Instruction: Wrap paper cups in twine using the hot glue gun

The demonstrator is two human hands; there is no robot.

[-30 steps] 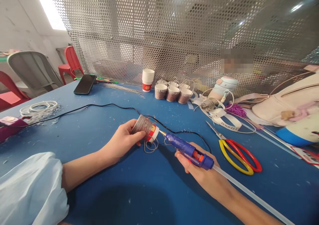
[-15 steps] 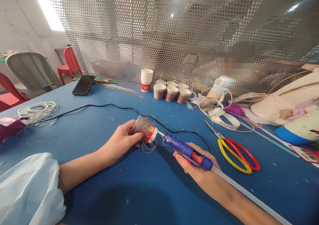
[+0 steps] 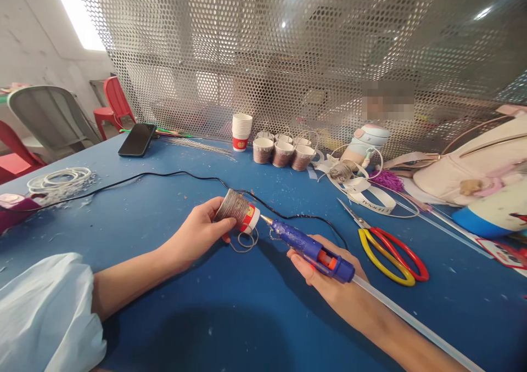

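Observation:
My left hand (image 3: 197, 234) grips a small paper cup (image 3: 239, 211) lying on its side, most of it wrapped in grey-brown twine, its red and white rim end still bare. A loose loop of twine (image 3: 244, 240) hangs from it onto the blue table (image 3: 230, 306). My right hand (image 3: 325, 276) is closed round a blue hot glue gun (image 3: 308, 246). Its metal tip points at the cup's rim, almost touching it. A clear glue stick (image 3: 411, 322) sticks out of the gun's back. The gun's black cord (image 3: 164, 174) runs off to the left.
Yellow and red scissors (image 3: 387, 248) lie right of the gun. At the back stand a stack of paper cups (image 3: 241, 130), three twine-wrapped cups (image 3: 282, 152), ribbon and twine (image 3: 358, 182). A phone (image 3: 137, 139) and white coils (image 3: 60, 178) lie left, bags (image 3: 473, 166) right, a perforated metal screen (image 3: 267, 54) behind.
Almost nothing has moved. The cup and the glue gun's tip have stayed together at the same spot; only the view has shifted slightly.

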